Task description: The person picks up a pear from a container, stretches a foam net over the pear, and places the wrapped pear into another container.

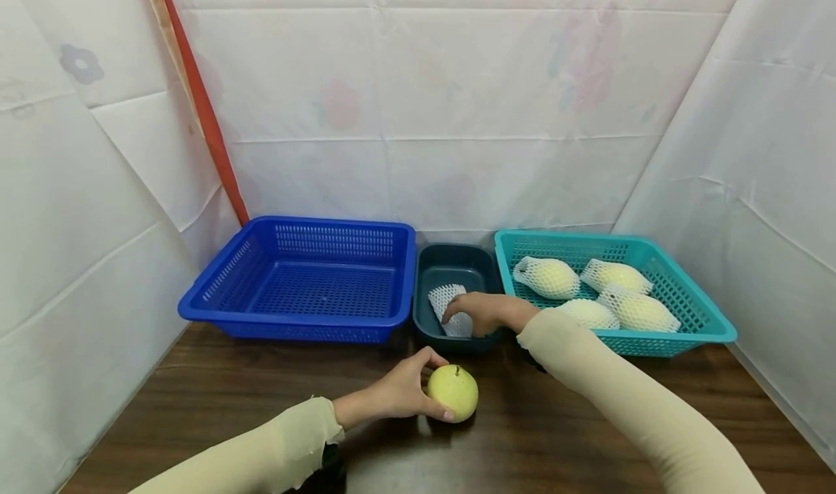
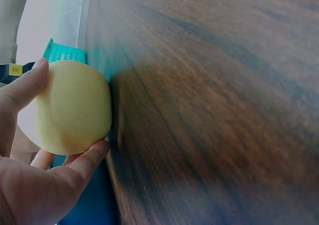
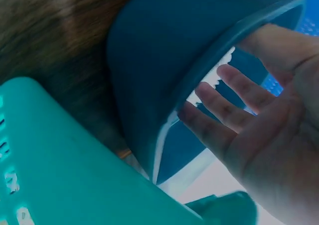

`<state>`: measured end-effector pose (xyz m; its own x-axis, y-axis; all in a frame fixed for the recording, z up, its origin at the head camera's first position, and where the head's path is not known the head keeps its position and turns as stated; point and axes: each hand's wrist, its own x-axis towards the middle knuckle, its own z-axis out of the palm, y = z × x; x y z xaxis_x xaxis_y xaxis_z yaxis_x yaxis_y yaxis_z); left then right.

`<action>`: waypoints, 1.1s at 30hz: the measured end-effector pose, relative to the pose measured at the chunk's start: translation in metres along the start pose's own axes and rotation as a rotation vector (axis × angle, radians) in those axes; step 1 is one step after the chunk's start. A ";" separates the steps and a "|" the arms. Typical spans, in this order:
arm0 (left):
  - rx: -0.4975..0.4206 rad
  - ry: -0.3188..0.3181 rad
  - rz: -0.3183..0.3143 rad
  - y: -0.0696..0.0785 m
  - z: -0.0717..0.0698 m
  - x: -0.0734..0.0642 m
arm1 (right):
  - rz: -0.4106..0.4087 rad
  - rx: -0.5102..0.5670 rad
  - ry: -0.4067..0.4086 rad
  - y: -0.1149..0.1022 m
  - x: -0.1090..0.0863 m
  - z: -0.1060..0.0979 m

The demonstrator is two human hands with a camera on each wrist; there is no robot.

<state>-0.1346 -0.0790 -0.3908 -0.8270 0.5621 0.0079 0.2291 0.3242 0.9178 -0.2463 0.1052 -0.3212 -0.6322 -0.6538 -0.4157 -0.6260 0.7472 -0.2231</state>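
My left hand (image 1: pixel 406 390) grips a round yellow-green pear (image 1: pixel 453 393), stem up, at the wooden table. The left wrist view shows the thumb on one side of the pear (image 2: pixel 75 108) and fingers on the other. Over the dark teal bin (image 1: pixel 427 334), my right hand (image 1: pixel 486 313) reaches inside, its fingertips at a white foam net (image 1: pixel 447 298). In the right wrist view the fingers of the right hand (image 3: pixel 259 115) are mostly straight and spread, with the foam net (image 3: pixel 214 78) behind them. Whether they touch it cannot be told.
A blue basket (image 1: pixel 297 327) stands left of the bin. To the right, a turquoise basket (image 1: pixel 702 320) holds several pale yellow fruits in foam nets (image 1: pixel 551 278). White patterned sheets (image 1: pixel 418 102) enclose the back and sides. The brown table (image 1: pixel 215 400) extends in front.
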 end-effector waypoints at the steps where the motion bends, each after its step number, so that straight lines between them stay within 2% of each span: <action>1: 0.000 0.000 -0.001 0.000 0.000 0.000 | 0.009 -0.008 -0.005 0.001 0.002 0.001; 8: -0.005 0.005 -0.001 0.000 0.004 -0.001 | 0.042 -0.077 -0.012 0.008 0.013 0.016; 15: 0.004 0.016 0.003 0.000 0.006 -0.001 | -0.018 -0.145 0.070 0.013 0.019 0.023; 20: -0.006 0.011 0.013 0.000 0.005 -0.001 | 0.016 -0.102 0.114 0.014 0.022 0.020; 24: -0.005 0.020 0.019 0.001 0.004 -0.001 | 0.034 -0.085 0.248 0.013 0.022 0.015; 29: -0.004 0.008 0.004 0.003 0.001 -0.002 | -0.031 -0.093 0.481 0.012 0.016 0.006; 33: -0.004 -0.006 -0.010 0.002 -0.001 -0.002 | -0.060 -0.048 0.601 0.012 0.007 -0.004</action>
<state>-0.1327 -0.0802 -0.3883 -0.8260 0.5636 -0.0041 0.2185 0.3269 0.9195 -0.2602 0.1097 -0.3232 -0.7333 -0.6582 0.1705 -0.6799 0.7095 -0.1852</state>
